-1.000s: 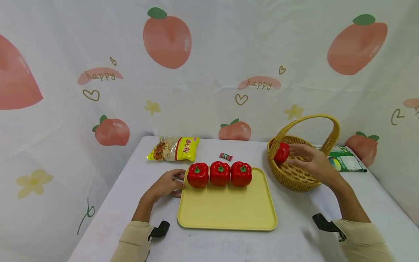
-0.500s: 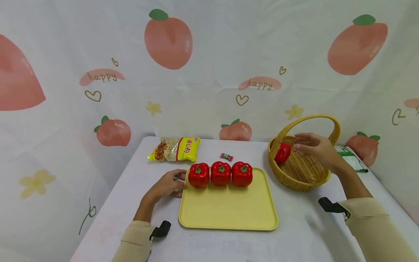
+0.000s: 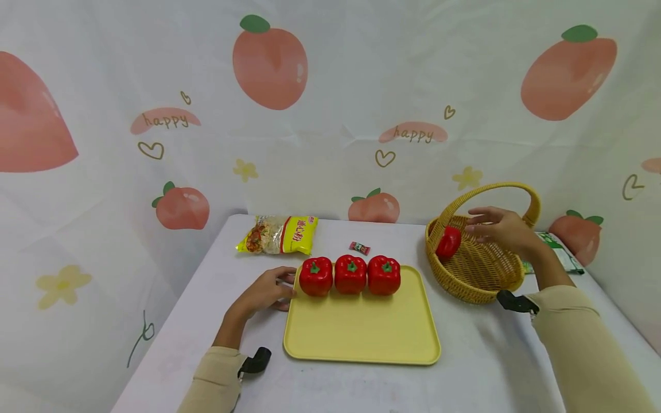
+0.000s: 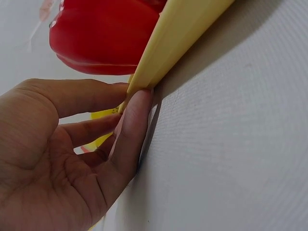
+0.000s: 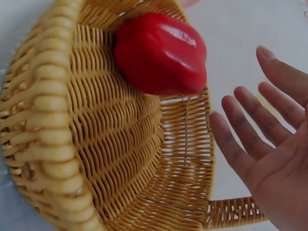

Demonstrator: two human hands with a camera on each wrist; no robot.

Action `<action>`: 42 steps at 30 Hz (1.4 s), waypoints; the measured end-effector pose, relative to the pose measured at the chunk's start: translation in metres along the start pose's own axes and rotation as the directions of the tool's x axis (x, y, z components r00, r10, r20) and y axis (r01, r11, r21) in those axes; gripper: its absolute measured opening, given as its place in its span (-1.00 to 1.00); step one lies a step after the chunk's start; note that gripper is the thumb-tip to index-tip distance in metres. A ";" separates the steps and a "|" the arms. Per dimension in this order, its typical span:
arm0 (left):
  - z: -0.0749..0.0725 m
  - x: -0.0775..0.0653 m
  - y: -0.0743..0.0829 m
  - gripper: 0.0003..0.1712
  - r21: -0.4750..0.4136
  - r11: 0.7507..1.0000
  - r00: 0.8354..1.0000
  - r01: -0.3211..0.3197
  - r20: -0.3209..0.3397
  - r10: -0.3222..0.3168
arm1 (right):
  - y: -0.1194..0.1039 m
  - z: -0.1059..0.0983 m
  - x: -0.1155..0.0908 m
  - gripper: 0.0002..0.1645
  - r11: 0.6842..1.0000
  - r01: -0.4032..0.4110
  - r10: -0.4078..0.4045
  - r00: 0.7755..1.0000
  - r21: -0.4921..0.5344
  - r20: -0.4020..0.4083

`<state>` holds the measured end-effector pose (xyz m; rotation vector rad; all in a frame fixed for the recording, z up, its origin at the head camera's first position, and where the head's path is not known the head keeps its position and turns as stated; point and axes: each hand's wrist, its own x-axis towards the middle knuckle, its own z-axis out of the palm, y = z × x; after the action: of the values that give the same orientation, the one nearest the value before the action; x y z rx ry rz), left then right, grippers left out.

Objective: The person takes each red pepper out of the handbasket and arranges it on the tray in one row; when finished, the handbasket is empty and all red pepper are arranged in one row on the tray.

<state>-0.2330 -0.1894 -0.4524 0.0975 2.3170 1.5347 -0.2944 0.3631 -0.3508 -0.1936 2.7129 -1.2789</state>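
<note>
My left hand (image 3: 264, 291) is at the left edge of a yellow tray (image 3: 361, 338). In the left wrist view, the fingers (image 4: 134, 127) pinch the tray's rim from both sides. Along the tray's far edge stand three red bell peppers (image 3: 350, 275) in a row. A fourth bell pepper (image 3: 448, 243) lies on its side against the left wall of a wicker basket (image 3: 467, 292). My right hand (image 3: 503, 229) hovers over the basket, its fingers spread and apart from that pepper, which shows plainly in the right wrist view.
A yellow and clear food packet (image 3: 279, 235) lies at the back left, and a small wrapped candy (image 3: 360, 248) behind the tray. The basket's tall handle (image 3: 496, 186) arches over it. A green and white packet (image 3: 560, 252) lies partly hidden behind the basket and right arm.
My right hand has let go of the bell pepper in the basket and drawn a little to the right, away from it. The left hand has stayed at the tray.
</note>
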 end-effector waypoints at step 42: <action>0.001 -0.001 0.001 -0.24 -0.012 1.000 1.000 -0.007 0.003 0.007 | 0.019 0.032 0.022 -0.11 0.991 -0.107 0.093 0.981 0.076 0.169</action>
<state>-0.2322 -0.1883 -0.4519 0.1049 2.3074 1.5512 -0.3113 0.3468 -0.3869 -0.1451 2.4918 -1.2860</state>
